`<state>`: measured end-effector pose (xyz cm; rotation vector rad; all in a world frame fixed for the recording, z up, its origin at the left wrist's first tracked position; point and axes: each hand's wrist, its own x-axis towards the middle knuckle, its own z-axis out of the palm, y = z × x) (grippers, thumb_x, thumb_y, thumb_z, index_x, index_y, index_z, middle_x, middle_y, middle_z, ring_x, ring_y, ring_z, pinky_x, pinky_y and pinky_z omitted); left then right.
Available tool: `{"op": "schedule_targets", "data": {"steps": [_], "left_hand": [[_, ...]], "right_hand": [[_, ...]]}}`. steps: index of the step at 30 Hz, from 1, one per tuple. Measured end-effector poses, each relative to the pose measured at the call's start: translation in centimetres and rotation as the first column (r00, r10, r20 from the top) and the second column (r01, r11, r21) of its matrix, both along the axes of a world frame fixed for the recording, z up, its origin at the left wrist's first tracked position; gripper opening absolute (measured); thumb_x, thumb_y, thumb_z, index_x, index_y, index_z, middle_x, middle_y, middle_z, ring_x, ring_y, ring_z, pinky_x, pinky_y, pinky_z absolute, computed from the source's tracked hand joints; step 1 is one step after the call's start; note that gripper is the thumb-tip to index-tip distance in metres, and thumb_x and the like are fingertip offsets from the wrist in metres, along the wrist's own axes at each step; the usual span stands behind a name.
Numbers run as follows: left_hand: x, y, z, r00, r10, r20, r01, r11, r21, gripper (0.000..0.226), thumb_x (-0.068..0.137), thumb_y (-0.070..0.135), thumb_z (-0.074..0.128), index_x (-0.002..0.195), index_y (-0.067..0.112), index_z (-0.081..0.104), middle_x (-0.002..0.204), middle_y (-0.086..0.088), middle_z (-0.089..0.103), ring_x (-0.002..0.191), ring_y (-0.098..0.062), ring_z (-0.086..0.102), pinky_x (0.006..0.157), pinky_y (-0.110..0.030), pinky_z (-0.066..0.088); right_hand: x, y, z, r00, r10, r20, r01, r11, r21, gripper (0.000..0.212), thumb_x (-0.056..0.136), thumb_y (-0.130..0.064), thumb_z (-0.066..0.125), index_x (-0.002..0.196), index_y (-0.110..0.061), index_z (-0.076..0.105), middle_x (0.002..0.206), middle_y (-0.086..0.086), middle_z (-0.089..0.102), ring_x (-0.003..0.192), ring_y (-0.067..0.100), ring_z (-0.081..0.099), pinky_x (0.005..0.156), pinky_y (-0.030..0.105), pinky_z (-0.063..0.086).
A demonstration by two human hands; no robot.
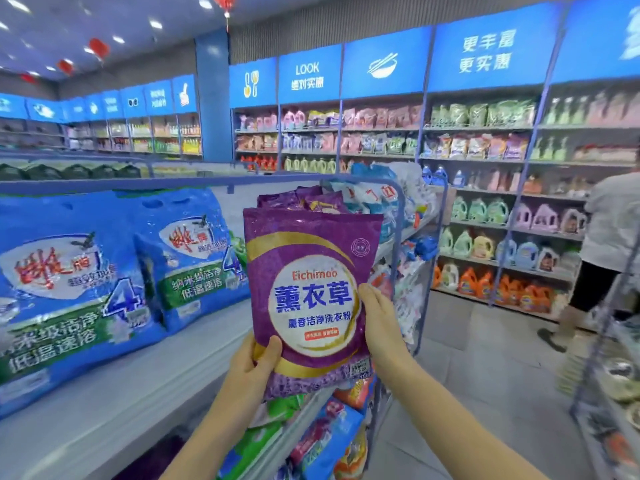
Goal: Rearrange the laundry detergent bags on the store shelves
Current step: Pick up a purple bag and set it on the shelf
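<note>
2-handed hold, purple bag upright.
Gripped at 7 o'clock by left hand, 3 by right hand; matching stack at 12.

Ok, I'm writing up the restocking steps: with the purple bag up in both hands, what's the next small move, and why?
Probably set the purple bag down upright in front of the purple bags behind it. The left hand grips its bottom corner, the right hand its right edge, and it seems held off the shelf; it matches that row.
</note>
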<state>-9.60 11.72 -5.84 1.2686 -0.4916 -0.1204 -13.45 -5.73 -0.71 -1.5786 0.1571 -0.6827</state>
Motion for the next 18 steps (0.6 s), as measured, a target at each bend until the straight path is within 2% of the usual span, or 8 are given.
{"op": "schedule_targets", "data": {"steps": [2, 4, 6, 7, 10, 12, 16, 18], "left_hand": [[1.9, -1.9, 0.5, 0.998, -0.058, -0.027, 0.057, 0.997, -0.044, 0.027, 0.080, 0.035, 0.054, 0.106, 0.030, 0.057, 0.088, 0.021, 0.073, 0.080, -0.001, 0.070, 0.058, -0.011, 0.052], [3.9, -3.8, 1.0, 0.995, -0.082, -0.057, 0.078, 0.994, -0.076, 0.035, 0.076, 0.033, 0.059, 0.110, 0.023, 0.062, 0.098, 0.010, 0.074, 0.088, -0.009, 0.071, 0.063, -0.016, 0.054], [6.0, -5.7, 1.9, 0.996, -0.070, -0.060, 0.063, 0.992, -0.110, 0.032, 0.069, 0.030, 0.064, 0.099, 0.019, 0.072, 0.098, 0.002, 0.075, 0.087, -0.013, 0.072, 0.063, -0.019, 0.055], [7.1, -6.6, 2.5, 0.997, -0.050, -0.055, 0.043, 0.991, -0.123, 0.029, 0.066, 0.030, 0.067, 0.092, 0.019, 0.076, 0.097, -0.002, 0.075, 0.086, -0.015, 0.072, 0.063, -0.021, 0.056], [10.4, -9.4, 5.5, 0.998, 0.048, 0.029, -0.043, 0.987, -0.154, 0.039, 0.062, 0.037, 0.077, 0.098, 0.022, 0.072, 0.098, -0.003, 0.075, 0.086, -0.018, 0.072, 0.062, -0.024, 0.056], [12.6, -12.0, 7.3, 0.982, 0.159, 0.104, -0.144, 0.980, -0.135, 0.050, 0.058, 0.045, 0.080, 0.101, 0.023, 0.067, 0.094, 0.001, 0.075, 0.082, -0.016, 0.073, 0.060, -0.023, 0.056], [16.8, -18.7, 9.1, 0.917, 0.389, 0.086, -0.368, 0.910, -0.192, 0.005, 0.081, 0.025, 0.071, 0.079, 0.022, 0.068, 0.071, 0.005, 0.074, 0.065, -0.014, 0.072, 0.053, -0.025, 0.056], [18.9, -21.9, 9.9, 0.880, 0.475, 0.024, -0.458, 0.859, -0.229, 0.011, 0.086, 0.020, 0.068, 0.075, 0.022, 0.068, 0.069, 0.003, 0.074, 0.066, -0.016, 0.072, 0.057, -0.031, 0.058]], "right_hand": [[1.8, -1.5, 0.2, 0.999, -0.038, 0.017, 0.038, 0.999, 0.012, 0.032, 0.100, -0.034, 0.037, 0.073, -0.031, 0.052, 0.076, -0.024, 0.052, 0.063, -0.021, 0.052, 0.063, 0.008, 0.040], [3.8, -3.0, 0.7, 0.999, -0.040, 0.023, 0.040, 0.999, -0.004, 0.032, 0.100, -0.036, 0.035, 0.074, -0.025, 0.050, 0.079, -0.008, 0.055, 0.071, -0.007, 0.056, 0.070, 0.021, 0.043], [5.7, -4.8, 1.3, 0.997, -0.043, 0.070, 0.044, 0.999, -0.016, 0.034, 0.101, -0.034, 0.034, 0.076, -0.015, 0.048, 0.085, 0.010, 0.056, 0.081, 0.015, 0.056, 0.077, 0.036, 0.044], [6.7, -5.7, 1.4, 0.995, -0.048, 0.090, 0.051, 0.998, -0.031, 0.035, 0.101, -0.033, 0.034, 0.077, -0.012, 0.048, 0.084, 0.014, 0.055, 0.080, 0.019, 0.055, 0.077, 0.038, 0.045], [9.6, -9.1, 1.4, 0.985, -0.071, 0.157, 0.091, 0.988, -0.122, 0.042, 0.101, -0.034, 0.035, 0.084, 0.001, 0.051, 0.077, 0.015, 0.053, 0.070, 0.014, 0.053, 0.066, 0.024, 0.043], [11.8, -11.7, 1.3, 0.982, -0.044, 0.183, 0.078, 0.981, -0.180, 0.040, 0.101, -0.032, 0.035, 0.082, 0.000, 0.050, 0.073, 0.013, 0.050, 0.067, 0.016, 0.050, 0.062, 0.025, 0.040], [17.0, -17.5, 2.3, 0.980, 0.073, 0.185, -0.042, 0.985, -0.166, 0.033, 0.101, -0.030, 0.037, 0.083, -0.009, 0.054, 0.075, -0.001, 0.056, 0.069, 0.005, 0.052, 0.061, 0.018, 0.042], [19.8, -20.5, 2.9, 0.974, 0.127, 0.187, -0.096, 0.982, -0.165, 0.032, 0.100, -0.033, 0.039, 0.083, -0.011, 0.054, 0.078, -0.001, 0.055, 0.070, 0.005, 0.051, 0.067, 0.022, 0.042]]}}
